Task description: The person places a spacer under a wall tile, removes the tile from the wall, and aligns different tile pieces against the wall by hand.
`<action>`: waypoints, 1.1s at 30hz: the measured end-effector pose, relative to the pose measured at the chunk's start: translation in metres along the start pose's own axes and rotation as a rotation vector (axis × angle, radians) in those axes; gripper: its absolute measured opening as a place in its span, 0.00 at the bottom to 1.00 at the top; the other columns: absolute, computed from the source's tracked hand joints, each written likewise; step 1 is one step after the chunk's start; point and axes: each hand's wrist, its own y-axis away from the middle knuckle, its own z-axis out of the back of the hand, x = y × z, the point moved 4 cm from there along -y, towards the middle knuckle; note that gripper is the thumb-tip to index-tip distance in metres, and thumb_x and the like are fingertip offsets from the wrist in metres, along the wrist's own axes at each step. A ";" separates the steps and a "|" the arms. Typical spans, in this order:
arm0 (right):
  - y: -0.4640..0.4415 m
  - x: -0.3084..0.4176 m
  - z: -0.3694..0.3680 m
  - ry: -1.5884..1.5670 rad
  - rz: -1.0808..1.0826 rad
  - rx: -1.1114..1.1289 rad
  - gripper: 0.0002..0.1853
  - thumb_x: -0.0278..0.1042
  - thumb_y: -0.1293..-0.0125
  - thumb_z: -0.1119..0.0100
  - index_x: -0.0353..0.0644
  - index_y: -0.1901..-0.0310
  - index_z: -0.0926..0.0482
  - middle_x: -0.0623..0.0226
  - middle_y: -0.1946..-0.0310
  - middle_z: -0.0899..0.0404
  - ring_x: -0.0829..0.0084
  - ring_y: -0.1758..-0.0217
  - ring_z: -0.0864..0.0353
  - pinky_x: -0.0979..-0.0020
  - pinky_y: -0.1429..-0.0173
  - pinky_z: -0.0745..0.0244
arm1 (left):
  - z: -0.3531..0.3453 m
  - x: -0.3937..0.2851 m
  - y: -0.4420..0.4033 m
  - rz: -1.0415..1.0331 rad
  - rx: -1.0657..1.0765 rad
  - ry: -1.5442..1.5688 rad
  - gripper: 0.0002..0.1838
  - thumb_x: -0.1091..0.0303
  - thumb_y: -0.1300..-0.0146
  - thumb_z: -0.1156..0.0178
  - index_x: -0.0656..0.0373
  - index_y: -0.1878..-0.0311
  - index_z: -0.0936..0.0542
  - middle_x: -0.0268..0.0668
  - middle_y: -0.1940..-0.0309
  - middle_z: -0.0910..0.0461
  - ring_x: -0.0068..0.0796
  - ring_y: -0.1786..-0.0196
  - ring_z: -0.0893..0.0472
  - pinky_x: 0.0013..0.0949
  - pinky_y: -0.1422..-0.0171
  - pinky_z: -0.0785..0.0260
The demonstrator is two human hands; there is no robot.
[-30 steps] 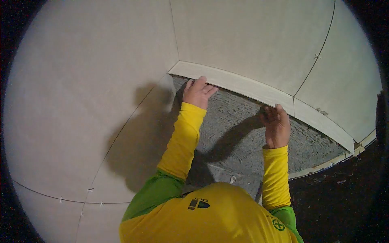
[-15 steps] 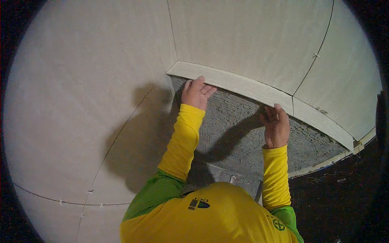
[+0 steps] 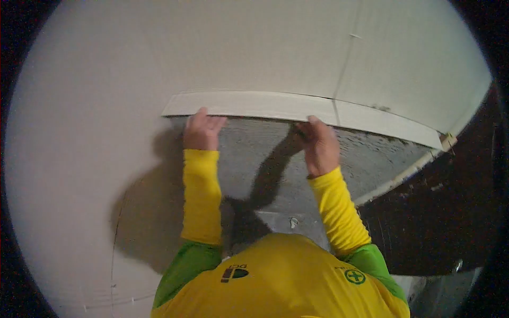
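Observation:
A long, narrow pale tile strip (image 3: 254, 103) runs along the foot of larger pale tiles, above a grey ridged mortar bed (image 3: 249, 153). My left hand (image 3: 202, 132) is at the strip's near edge toward its left end, with one digit over the edge and the other fingers beside it. Farther right, my right hand (image 3: 321, 146) grips the same edge near the joint, its thumb up and its fingers curled partly out of sight. A second tile strip (image 3: 387, 122) continues to the right of the joint.
Large pale tiles (image 3: 254, 47) rise beyond the strips, with a white spacer (image 3: 355, 36) in one joint. More tiled surface (image 3: 79, 159) lies at left. A pale edge (image 3: 395, 183) borders the mortar at right, beside a dark area (image 3: 435, 212).
My view has shifted and turned, so the strip and both hands appear farther left and the strip looks more level. Both hands stay at its near edge. The picture is blurrier.

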 end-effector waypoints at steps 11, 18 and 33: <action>0.008 0.012 -0.014 -0.234 -0.199 -0.007 0.15 0.39 0.38 0.39 0.41 0.56 0.29 0.63 0.59 0.23 0.66 0.54 0.22 0.59 0.45 0.29 | 0.014 -0.026 -0.005 -0.313 0.057 -0.425 0.13 0.69 0.32 0.53 0.67 0.50 0.30 0.40 0.57 0.20 0.31 0.50 0.22 0.31 0.46 0.28; 0.008 0.015 -0.014 -0.195 -0.190 -0.015 0.17 0.40 0.39 0.39 0.40 0.54 0.30 0.63 0.58 0.25 0.65 0.52 0.23 0.57 0.45 0.29 | -0.032 0.033 0.013 0.307 -0.053 0.970 0.18 0.69 0.30 0.56 0.71 0.42 0.37 0.50 0.45 0.27 0.37 0.41 0.27 0.37 0.32 0.35; 0.008 0.012 -0.013 -0.216 -0.192 -0.017 0.18 0.38 0.39 0.38 0.38 0.53 0.31 0.62 0.56 0.26 0.63 0.51 0.24 0.57 0.44 0.30 | -0.034 0.040 0.016 0.594 -0.174 1.158 0.19 0.70 0.31 0.56 0.62 0.38 0.36 0.47 0.38 0.33 0.43 0.32 0.36 0.43 0.27 0.42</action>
